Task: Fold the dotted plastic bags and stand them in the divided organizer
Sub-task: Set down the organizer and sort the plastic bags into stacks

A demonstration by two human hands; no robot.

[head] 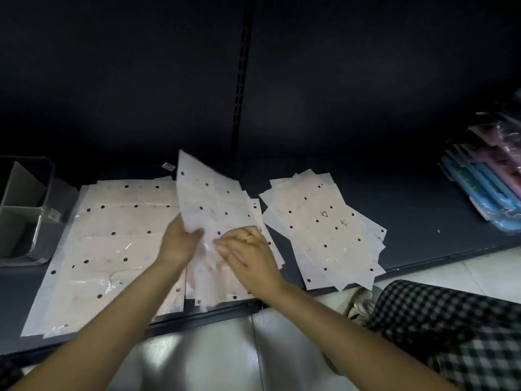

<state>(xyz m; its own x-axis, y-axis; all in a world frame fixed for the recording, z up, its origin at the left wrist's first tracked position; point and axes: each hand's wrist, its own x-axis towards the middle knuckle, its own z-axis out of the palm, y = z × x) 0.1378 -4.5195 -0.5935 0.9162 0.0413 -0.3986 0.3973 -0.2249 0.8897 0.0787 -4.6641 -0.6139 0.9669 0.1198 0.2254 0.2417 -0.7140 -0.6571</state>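
Note:
Pale dotted plastic bags lie in three groups on a dark shelf. A large flat stack (112, 249) covers the left side. My left hand (180, 241) grips the lower edge of one raised bag (208, 198), which tilts up and away over the middle pile (222, 280). My right hand (248, 255), a ring on one finger, rests on that middle pile with its fingertips curled at the raised bag's bottom edge. A fanned pile (329, 232) lies to the right. The grey divided organizer (42, 198) stands at the far left with nothing in the compartments I can see.
The shelf's front edge (211, 317) runs just under my forearms, with white floor tiles below. Blue and pink packaged goods (487, 190) lean at the far right. A slotted upright (242, 74) divides the dark back panel. A checked garment (451, 334) covers the lower right.

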